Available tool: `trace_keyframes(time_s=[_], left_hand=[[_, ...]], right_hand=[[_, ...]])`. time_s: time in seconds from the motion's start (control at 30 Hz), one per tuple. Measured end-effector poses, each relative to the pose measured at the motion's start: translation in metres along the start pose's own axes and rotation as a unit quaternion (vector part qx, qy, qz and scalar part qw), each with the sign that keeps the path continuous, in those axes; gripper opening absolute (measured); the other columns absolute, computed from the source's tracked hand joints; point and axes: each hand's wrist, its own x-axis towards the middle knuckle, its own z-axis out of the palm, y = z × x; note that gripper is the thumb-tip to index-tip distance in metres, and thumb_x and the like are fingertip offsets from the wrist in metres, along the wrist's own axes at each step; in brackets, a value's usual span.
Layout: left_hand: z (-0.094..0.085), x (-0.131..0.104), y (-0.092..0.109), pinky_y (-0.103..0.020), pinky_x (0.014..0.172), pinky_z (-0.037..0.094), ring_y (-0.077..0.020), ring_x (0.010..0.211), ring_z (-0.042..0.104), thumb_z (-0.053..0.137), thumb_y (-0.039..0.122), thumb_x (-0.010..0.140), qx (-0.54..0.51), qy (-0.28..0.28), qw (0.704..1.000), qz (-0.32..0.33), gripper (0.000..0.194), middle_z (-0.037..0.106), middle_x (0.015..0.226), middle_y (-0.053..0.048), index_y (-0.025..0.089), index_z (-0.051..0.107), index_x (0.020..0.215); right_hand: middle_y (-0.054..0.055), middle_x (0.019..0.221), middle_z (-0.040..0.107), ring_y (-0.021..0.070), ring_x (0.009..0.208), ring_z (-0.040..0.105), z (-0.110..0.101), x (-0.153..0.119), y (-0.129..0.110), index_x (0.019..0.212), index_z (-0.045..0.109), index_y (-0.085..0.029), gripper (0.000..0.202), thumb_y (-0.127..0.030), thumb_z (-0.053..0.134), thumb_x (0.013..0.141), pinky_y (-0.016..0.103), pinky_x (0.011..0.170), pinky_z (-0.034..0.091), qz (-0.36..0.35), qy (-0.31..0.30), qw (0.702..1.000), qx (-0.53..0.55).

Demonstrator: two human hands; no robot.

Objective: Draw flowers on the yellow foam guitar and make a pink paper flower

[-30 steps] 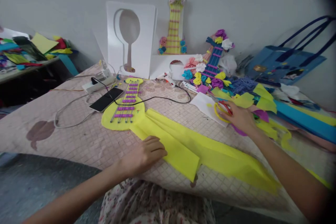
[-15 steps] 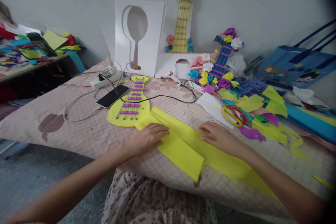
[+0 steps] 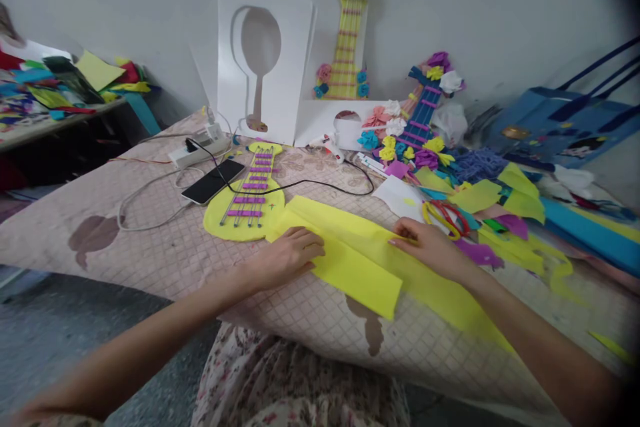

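Note:
A long sheet of yellow crepe paper lies at the near table edge, with a folded flap on its near side. My left hand rests on the left part of the flap, fingers bent and close together on the paper. On the far edge of the sheet, my right hand pinches the paper between thumb and fingers. Just beyond my left hand is a yellow guitar cutout with purple strips and grey strings; the sheet's left end touches or overlaps its lower right side.
A phone, power strip and cables lie left. Behind stand a white board, a glue gun and a blue paper guitar. Paper scraps, rings and a blue bag are right.
The yellow sheet and its folded flap have shifted right and away from the near edge. My right hand has moved slightly right and farther forward; my left hand has shifted slightly.

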Motion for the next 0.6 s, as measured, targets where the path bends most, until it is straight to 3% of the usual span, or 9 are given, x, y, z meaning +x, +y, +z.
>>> trace_keyframes(time_s=[0.2, 0.3, 0.37, 0.43, 0.5, 0.6], left_hand=[[0.014, 0.033, -0.006, -0.042, 0.109, 0.029, -0.0231, 0.127, 0.042, 0.056, 0.028, 0.089, 0.002, 0.014, 0.999, 0.046, 0.041, 0.047, 0.137, -0.012, 0.017, 0.046, 0.128], [0.018, 0.048, -0.007, -0.042, 0.108, 0.029, -0.0229, 0.121, 0.047, 0.058, 0.03, 0.088, 0.026, 0.01, 0.998, 0.05, 0.041, 0.055, 0.125, -0.012, 0.016, 0.048, 0.126], [0.017, 0.054, -0.005, -0.041, 0.103, 0.034, -0.0221, 0.108, 0.053, 0.058, 0.026, 0.087, 0.051, 0.007, 0.998, 0.044, 0.029, 0.061, 0.108, -0.01, 0.015, 0.055, 0.115], [0.012, 0.053, -0.003, -0.036, 0.095, 0.039, -0.0196, 0.095, 0.055, 0.053, 0.022, 0.09, 0.079, 0.007, 0.996, 0.048, 0.012, 0.061, 0.094, -0.008, 0.015, 0.061, 0.095], [0.005, 0.046, 0.002, -0.032, 0.086, 0.042, -0.0174, 0.086, 0.054, 0.045, 0.02, 0.093, 0.104, 0.015, 0.993, 0.058, 0.019, 0.058, 0.089, -0.007, 0.015, 0.059, 0.082], [-0.006, 0.026, 0.013, -0.03, 0.078, 0.043, -0.0171, 0.084, 0.052, 0.038, 0.017, 0.096, 0.123, 0.033, 0.989, 0.069, 0.023, 0.058, 0.092, -0.008, 0.014, 0.059, 0.085]], right_hand=[[0.0, 0.069, 0.061, 0.0168, 0.066, 0.057, -0.008, 0.009, 0.012, 0.078, 0.053, -0.022, 0.02, -0.041, 0.052, 0.083, 0.026, 0.057, 0.04, -0.016, 0.02, 1.0, 0.007], [0.001, 0.071, 0.062, 0.0167, 0.067, 0.057, -0.007, 0.01, 0.015, 0.078, 0.053, -0.021, 0.022, -0.043, 0.052, 0.083, 0.026, 0.056, 0.041, -0.024, 0.015, 0.999, 0.03], [0.001, 0.071, 0.063, 0.0166, 0.067, 0.058, -0.008, 0.01, 0.015, 0.078, 0.054, -0.021, 0.023, -0.043, 0.052, 0.083, 0.026, 0.057, 0.041, -0.023, 0.023, 0.999, 0.032], [0.001, 0.071, 0.063, 0.0164, 0.066, 0.058, -0.01, 0.01, 0.013, 0.078, 0.054, -0.021, 0.023, -0.043, 0.052, 0.083, 0.026, 0.057, 0.041, -0.015, 0.04, 0.999, 0.022], [0.001, 0.071, 0.063, 0.0163, 0.067, 0.058, -0.013, 0.009, 0.012, 0.077, 0.054, -0.021, 0.022, -0.042, 0.052, 0.083, 0.026, 0.057, 0.041, -0.009, 0.06, 0.998, 0.016], [0.001, 0.071, 0.062, 0.0169, 0.068, 0.058, -0.016, 0.009, 0.013, 0.077, 0.054, -0.021, 0.022, -0.042, 0.052, 0.083, 0.027, 0.058, 0.042, -0.003, 0.088, 0.996, 0.009]])
